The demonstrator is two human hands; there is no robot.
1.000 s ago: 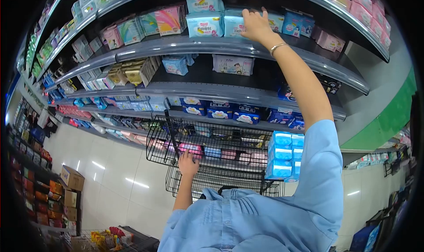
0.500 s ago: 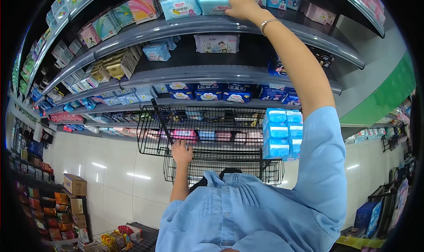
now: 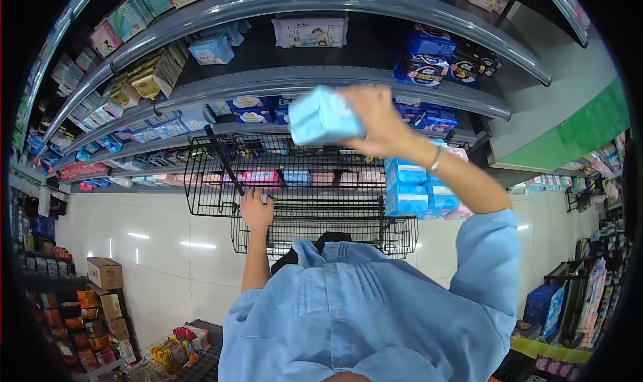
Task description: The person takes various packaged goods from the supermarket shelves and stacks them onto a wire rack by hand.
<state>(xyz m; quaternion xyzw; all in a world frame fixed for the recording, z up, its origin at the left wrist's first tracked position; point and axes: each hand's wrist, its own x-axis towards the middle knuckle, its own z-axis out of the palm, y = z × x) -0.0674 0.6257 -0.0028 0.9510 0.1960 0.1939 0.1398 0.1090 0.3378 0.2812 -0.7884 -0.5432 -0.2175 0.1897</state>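
My right hand (image 3: pixel 378 122) grips a light blue sanitary pad pack (image 3: pixel 325 116), smeared by motion, in the air over the black wire cart (image 3: pixel 301 201). Its fingers wrap the pack's right side. My left hand (image 3: pixel 257 209) lies over the cart's near left rim, with its fingertips curled on the wire. At the cart's right end stand stacked blue and white packs (image 3: pixel 408 198), with pink packs (image 3: pixel 459 211) beside them, partly behind my right forearm.
Shelves with clear front rails (image 3: pixel 281 10) curve across the front. A lilac pack (image 3: pixel 310 32) and dark blue packs (image 3: pixel 429 57) sit on a middle shelf. Cardboard boxes (image 3: pixel 105 273) stand on the left, and a green panel (image 3: pixel 569 131) runs along the right.
My right hand has come down from the upper shelf with the light blue pack, toward the cart. My left hand stays on the cart's rim. The view has tilted slightly.
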